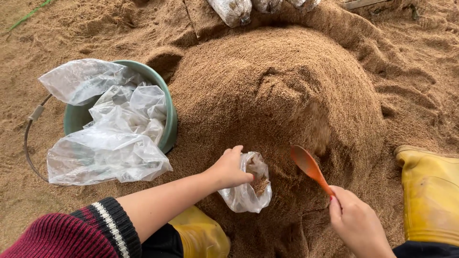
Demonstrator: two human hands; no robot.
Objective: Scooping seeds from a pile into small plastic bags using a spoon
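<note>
**Sawdust heap, bag and scoop: items as held**

1. Small clear plastic bag, part-filled with brown sawdust. I see my left hand closed on its rim, holding the mouth open toward 3 o'clock so it faces the scoop.
2. Orange plastic spoon-shaped scoop. My right hand is wrapped round the handle, bowl raised at 11 o'clock from the fist, just beside the bag.
3. Large mound of tan sawdust, at 12 o'clock; the bag rests against its foot.
4. Green round bucket, at 10 o'clock, stuffed with spare clear bags within reach.
5. Yellow rubber boots, flanking the work.
</note>
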